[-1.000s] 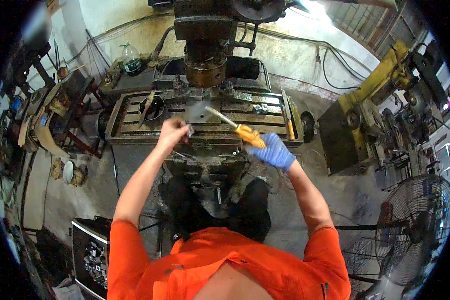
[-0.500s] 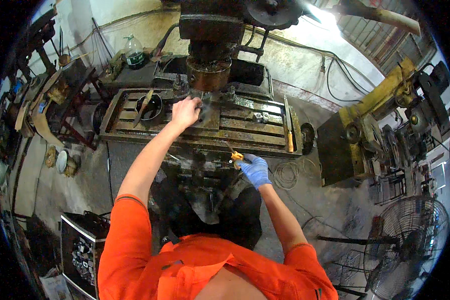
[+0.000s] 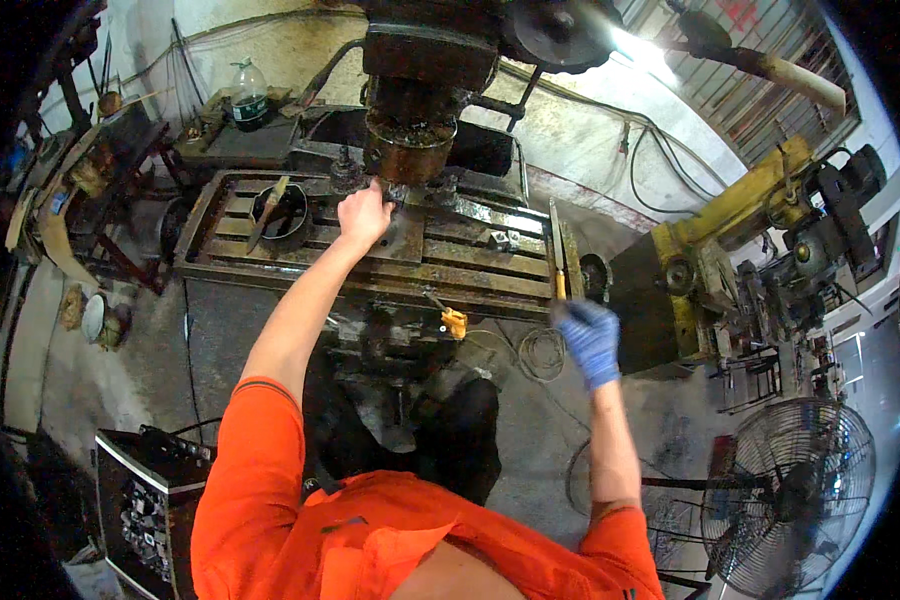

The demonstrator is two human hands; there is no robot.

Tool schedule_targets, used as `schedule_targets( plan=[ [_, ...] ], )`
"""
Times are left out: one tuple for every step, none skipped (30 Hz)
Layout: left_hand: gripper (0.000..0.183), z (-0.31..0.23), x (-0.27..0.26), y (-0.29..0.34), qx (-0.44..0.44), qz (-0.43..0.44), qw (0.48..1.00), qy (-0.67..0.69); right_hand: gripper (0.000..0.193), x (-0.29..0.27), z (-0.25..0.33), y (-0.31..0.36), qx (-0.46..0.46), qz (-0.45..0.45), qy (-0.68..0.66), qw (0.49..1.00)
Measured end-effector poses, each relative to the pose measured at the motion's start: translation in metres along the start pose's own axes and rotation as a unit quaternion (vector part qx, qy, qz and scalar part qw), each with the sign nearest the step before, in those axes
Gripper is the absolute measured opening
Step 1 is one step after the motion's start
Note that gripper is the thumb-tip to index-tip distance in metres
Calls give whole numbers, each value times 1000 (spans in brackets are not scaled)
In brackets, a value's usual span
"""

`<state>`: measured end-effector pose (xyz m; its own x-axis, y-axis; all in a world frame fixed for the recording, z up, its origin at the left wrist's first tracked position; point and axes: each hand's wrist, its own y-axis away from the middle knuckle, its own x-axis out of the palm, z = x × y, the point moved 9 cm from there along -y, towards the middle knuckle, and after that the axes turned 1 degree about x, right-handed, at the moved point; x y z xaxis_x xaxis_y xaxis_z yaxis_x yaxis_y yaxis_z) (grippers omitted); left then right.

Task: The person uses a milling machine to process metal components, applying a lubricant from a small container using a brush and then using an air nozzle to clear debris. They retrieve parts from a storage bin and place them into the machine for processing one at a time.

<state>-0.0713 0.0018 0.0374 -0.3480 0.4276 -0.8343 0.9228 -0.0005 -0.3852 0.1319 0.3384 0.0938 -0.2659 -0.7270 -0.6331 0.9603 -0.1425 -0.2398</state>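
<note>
My bare left hand [image 3: 365, 215] is closed just below the machine's spindle head [image 3: 407, 150], over the slotted metal table [image 3: 470, 250]. Its curled fingers hide whatever they grip. My right hand [image 3: 588, 340], in a blue glove, is blurred at the table's right front corner. Its fingers meet the end of the yellow handle of a file [image 3: 559, 262] lying along the table's right edge; whether they grip it does not show. A yellow air blow gun [image 3: 454, 322] sits at the table's front edge, out of my hands, a thin hose trailing from it.
A black pot [image 3: 288, 222] with a brush [image 3: 267, 215] across it stands on the table's left. Small metal blocks [image 3: 504, 241] lie right of centre. A hose coil [image 3: 541, 356] is on the floor. A fan [image 3: 790, 490] stands lower right, a parts box [image 3: 145, 520] lower left.
My right hand has let go of the yellow blow gun and moved right to the file's handle. The left hand stays by the spindle. The view has shifted slightly.
</note>
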Motion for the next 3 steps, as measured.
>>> schedule_targets(
  plan=[
    [31, 3, -3, 0, -5, -6, 1000, 3, 25, -18, 26, -16, -16, 19, -79, 997],
    [33, 4, -3, -1, -7, -10, 1000, 6, 27, -43, 62, -35, -29, 36, -156, 987],
    [39, 7, 6, -7, -15, 22, 1000, 8, 27, -46, 65, -34, -30, 34, -152, 987]
  ],
)
